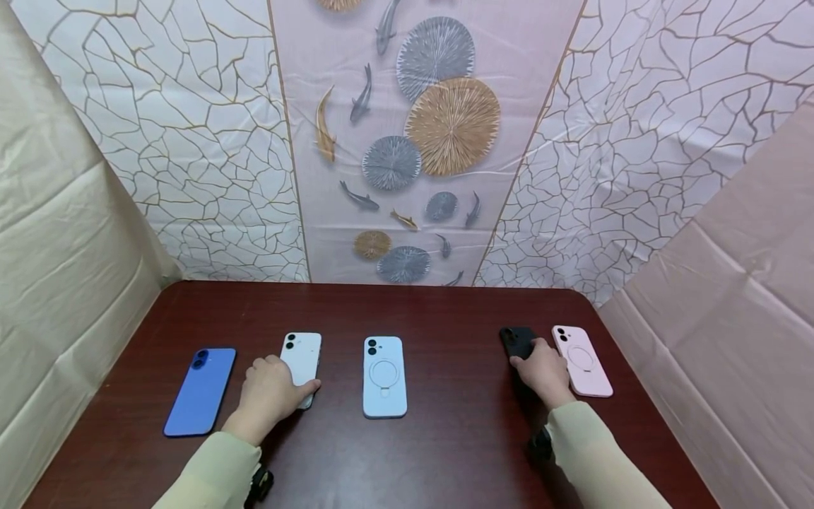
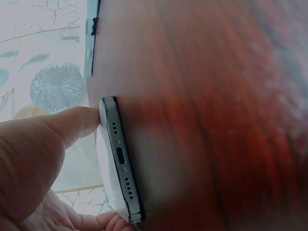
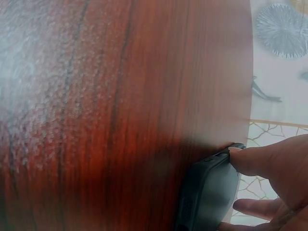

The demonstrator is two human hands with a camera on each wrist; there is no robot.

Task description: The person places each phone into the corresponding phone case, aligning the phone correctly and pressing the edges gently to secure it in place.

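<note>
My left hand [image 1: 270,391] grips a white smartphone [image 1: 304,355] by its sides, thumb on the right edge and fingers on the left. In the left wrist view the bottom end of this phone [image 2: 120,156] shows its charging port, close over the table. On the right, my right hand [image 1: 543,369] holds a black smartphone [image 1: 516,339] across its lower part, which the hand hides in the head view. The right wrist view shows the thumb at one edge of the black phone [image 3: 216,192] and fingers round the other side.
A blue phone [image 1: 200,392] lies left of my left hand. A pale blue phone [image 1: 384,389] with a ring on its back lies mid-table. Beside my right hand is a pink phone [image 1: 588,378]. The dark red table [image 1: 445,452] meets patterned cloth [image 1: 394,212] behind.
</note>
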